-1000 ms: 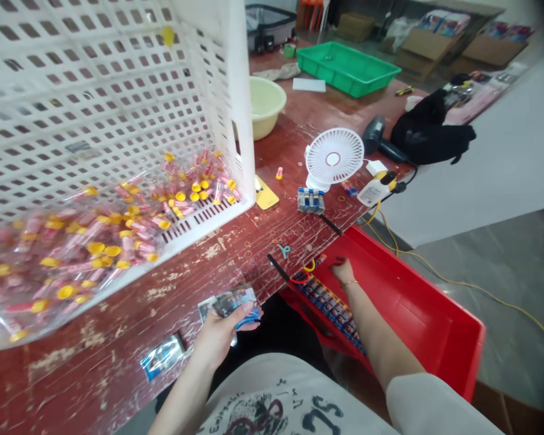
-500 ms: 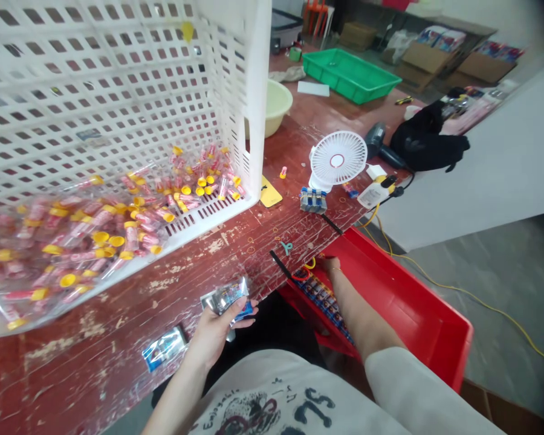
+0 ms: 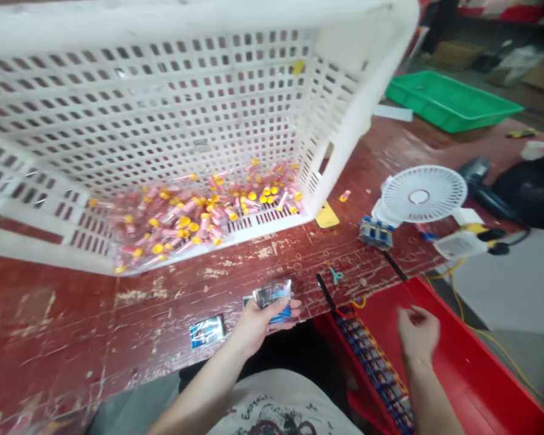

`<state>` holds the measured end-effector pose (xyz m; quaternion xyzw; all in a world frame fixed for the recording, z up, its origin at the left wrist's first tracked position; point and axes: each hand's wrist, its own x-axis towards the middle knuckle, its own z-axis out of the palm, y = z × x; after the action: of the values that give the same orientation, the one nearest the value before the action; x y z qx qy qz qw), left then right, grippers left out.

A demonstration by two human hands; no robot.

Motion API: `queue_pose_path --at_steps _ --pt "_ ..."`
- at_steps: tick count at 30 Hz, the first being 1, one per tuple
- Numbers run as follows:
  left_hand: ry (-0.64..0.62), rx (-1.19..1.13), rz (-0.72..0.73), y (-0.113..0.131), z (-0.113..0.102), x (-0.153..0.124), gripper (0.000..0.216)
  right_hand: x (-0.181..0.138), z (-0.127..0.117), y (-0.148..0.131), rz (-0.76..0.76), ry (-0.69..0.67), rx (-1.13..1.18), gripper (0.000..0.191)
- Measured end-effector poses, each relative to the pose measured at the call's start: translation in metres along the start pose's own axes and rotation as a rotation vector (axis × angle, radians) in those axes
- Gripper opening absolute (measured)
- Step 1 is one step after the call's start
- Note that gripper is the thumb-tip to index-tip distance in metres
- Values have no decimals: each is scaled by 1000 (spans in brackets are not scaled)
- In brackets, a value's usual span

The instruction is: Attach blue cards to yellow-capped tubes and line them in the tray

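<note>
My left hand (image 3: 254,326) is closed around a small stack of blue and silver foil packets (image 3: 274,297) just above the table's front edge. Left of it, a similar blue and silver packet (image 3: 207,331) lies flat on the table. My right hand (image 3: 419,335) hangs over the red tray (image 3: 485,377), its fingers curled and smeared by motion; whether anything is in them is hidden. Beside that hand, a long row of blue packets (image 3: 374,365) stands packed along the tray's near side.
A large white crate (image 3: 199,90) holds many pink tubes with yellow caps (image 3: 181,220). A white fan (image 3: 419,196), a banded packet bundle (image 3: 375,232), a power strip (image 3: 460,244) and a yellow card (image 3: 327,215) sit on the table (image 3: 158,320). Farther back is a green tray (image 3: 453,99).
My right hand has lifted away from the far end of the packet row and moved out over the bare red tray. My left hand still holds its packets. The view has turned left.
</note>
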<state>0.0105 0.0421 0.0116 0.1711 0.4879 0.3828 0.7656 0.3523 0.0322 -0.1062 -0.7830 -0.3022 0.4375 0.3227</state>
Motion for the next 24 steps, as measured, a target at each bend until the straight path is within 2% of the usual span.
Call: queue_pose_path --at_steps 2,3,4,5,7,8,9,12,14,15,17,19,21,24 --pt "15 14 7 3 -5 1 39 -24 12 -25 -146 325 -100 57" --pt "17 28 17 3 -8 1 40 -35 26 -43 -264 449 -152 53" --pt "20 42 31 4 -11 0 41 -44 46 -64 -408 482 -186 46" --pt "27 55 46 4 -14 -1 41 -50 71 -88 -568 393 -185 38" --pt "51 59 71 5 -20 -6 40 -56 132 -138 -861 62 -119 22" --pt "72 43 79 6 -24 -10 39 -55 165 -162 -977 -99 -102 16" --pt "95 15 83 7 -28 -14 37 -53 198 -185 -1037 -189 -96 13" --pt "163 -98 107 13 -42 -26 36 -43 283 -236 -1102 -303 -105 17" --pt "186 -152 141 17 -50 -33 39 -36 319 -256 -1090 -325 -109 25" --pt "193 -166 154 20 -53 -36 40 -33 330 -261 -1074 -332 -107 27" --pt "205 -164 160 23 -58 -38 38 -27 335 -262 -1030 -340 -93 28" --pt "229 -135 159 24 -60 -37 36 -24 320 -253 -971 -341 -66 27" --pt "240 -94 155 23 -60 -33 35 -27 288 -237 -905 -344 -38 29" --pt "193 -36 119 20 -58 -27 36 -44 226 -212 -761 -453 109 34"
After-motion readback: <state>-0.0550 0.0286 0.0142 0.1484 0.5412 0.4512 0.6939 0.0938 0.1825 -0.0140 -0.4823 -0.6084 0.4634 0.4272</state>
